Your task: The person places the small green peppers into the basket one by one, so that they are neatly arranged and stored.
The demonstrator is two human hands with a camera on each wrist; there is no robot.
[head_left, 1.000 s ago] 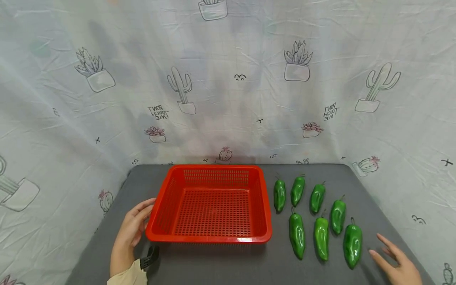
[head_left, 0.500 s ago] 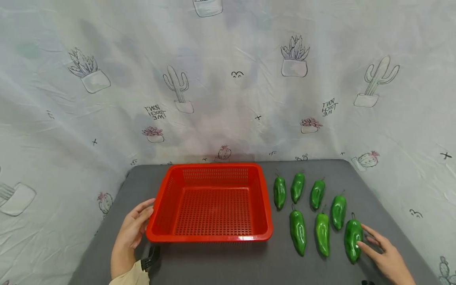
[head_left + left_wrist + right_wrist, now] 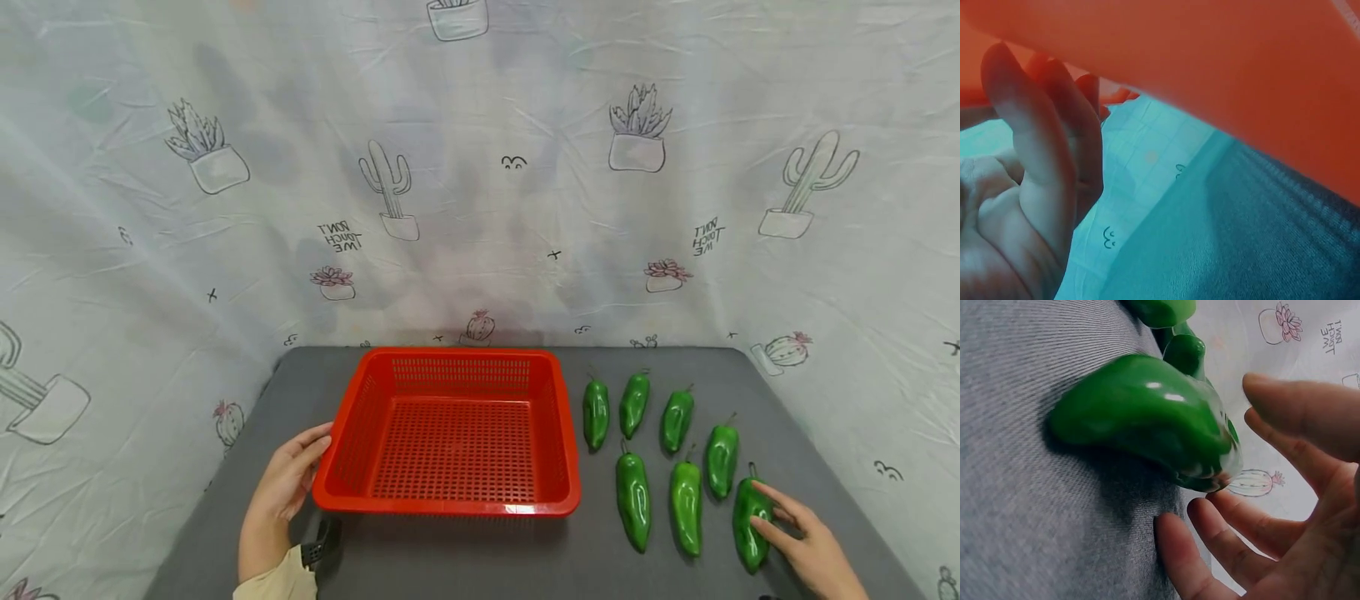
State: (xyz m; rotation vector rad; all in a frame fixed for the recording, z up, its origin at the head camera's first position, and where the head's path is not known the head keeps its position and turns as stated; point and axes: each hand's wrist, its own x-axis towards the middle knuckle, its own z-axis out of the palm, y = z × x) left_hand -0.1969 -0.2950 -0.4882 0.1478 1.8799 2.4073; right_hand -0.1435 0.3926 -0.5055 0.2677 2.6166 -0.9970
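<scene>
My left hand (image 3: pixel 288 475) is at the left side of a red plastic basket (image 3: pixel 446 505), its fingers bent under the rim (image 3: pixel 1210 69) in the left wrist view. The basket has slotted walls and nothing in it. My right hand (image 3: pixel 802 542) reaches over the nearest right green chili pepper (image 3: pixel 750 521), thumb and index finger overlapping it in the head view. In the right wrist view this pepper (image 3: pixel 1141 412) lies on the cloth, with the thumb (image 3: pixel 1297 409) and spread fingers around its stem end and a gap between them.
Several more green peppers lie right of the basket, among them a long one (image 3: pixel 633 500), a lighter one (image 3: pixel 686 508) and one farther back (image 3: pixel 596 414). The grey tabletop (image 3: pixel 450 567) is bounded by a cactus-print curtain (image 3: pixel 480 208).
My right hand has moved left from beside the table's right side to over the nearest right pepper. My left hand has stayed at the basket, and the peppers lie as before.
</scene>
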